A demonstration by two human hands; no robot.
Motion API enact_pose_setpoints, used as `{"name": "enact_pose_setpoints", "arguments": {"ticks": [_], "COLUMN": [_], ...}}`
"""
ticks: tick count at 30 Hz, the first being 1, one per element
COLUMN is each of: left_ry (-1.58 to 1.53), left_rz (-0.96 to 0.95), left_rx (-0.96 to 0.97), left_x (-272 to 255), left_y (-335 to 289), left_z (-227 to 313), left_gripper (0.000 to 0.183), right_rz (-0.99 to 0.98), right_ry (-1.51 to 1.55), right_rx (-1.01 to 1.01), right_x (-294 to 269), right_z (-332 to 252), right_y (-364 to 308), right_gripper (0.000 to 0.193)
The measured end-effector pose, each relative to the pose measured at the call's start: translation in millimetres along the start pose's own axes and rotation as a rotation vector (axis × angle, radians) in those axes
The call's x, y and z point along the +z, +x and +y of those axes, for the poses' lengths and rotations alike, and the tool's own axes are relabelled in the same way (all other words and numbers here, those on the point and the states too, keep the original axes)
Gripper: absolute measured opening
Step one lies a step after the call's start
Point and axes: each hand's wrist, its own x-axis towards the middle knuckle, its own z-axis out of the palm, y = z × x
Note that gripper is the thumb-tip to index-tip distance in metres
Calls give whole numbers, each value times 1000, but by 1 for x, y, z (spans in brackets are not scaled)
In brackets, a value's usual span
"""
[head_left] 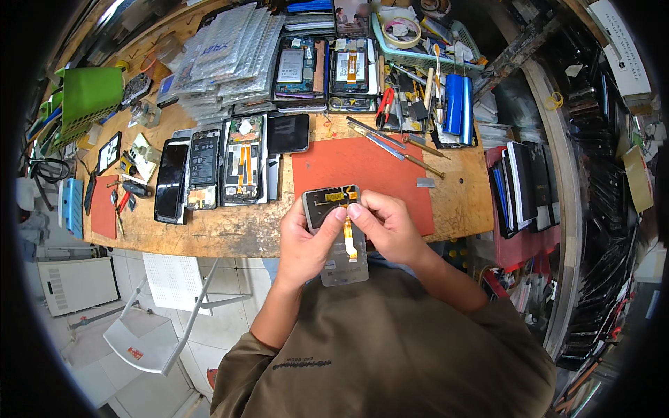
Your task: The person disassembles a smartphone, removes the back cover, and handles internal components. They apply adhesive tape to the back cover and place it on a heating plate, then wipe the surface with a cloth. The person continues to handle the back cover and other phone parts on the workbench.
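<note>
Close to my body, over the bench's near edge, I hold a phone screen panel (336, 269), its grey back turned up. A gold flex cable (350, 241) runs down along it, and a yellow strip sits near its dark top end. My left hand (311, 240) is closed round the panel's left side, thumb lying on its back. From the other side my right hand (391, 226) grips the panel near its top right, with its thumb pressed at the upper part of the cable. The fingers beneath the panel are hidden.
A red mat (327, 164) lies under and beyond my hands, with tweezers (380, 141) at its far edge. Opened phones (243, 164) line the bench to the left. Bubble-wrap sleeves (226, 59) pile up behind. A tool basket (425, 57) stands at the back right.
</note>
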Motion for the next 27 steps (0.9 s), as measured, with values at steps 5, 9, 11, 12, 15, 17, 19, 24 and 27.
{"name": "enact_pose_setpoints", "arguments": {"ticks": [5, 9, 11, 12, 15, 17, 19, 24, 27], "left_ry": [-73, -124, -120, -126, -186, -255, -289, -276, -244], "left_rz": [134, 206, 250, 276, 353, 383, 380, 390, 402], "left_rx": [-12, -35, -14, -3, 30, 71, 95, 87, 115], "left_x": [-3, -7, -7, -8, -12, -17, -19, -18, -10], "left_y": [2, 6, 10, 12, 20, 24, 27, 28, 25], "left_z": [-4, -5, -6, -6, -6, -5, -5, -4, -5], "left_gripper": [19, 17, 16, 16, 18, 19, 20, 21, 19], "right_rz": [-71, -113, -121, -131, -176, -204, -218, -154, -117], "right_ry": [9, -38, -35, -42, -12, 18, 50, 74, 84], "right_rx": [17, 71, 63, 79, 169, 193, 173, 202, 198], "right_x": [6, 8, 8, 7, 5, 3, 0, 0, 11], "right_z": [2, 5, 6, 7, 9, 9, 10, 10, 12], "right_y": [-6, -14, -18, -20, -28, -33, -35, -33, -30], "right_gripper": [24, 23, 20, 20, 18, 19, 21, 24, 27]}}
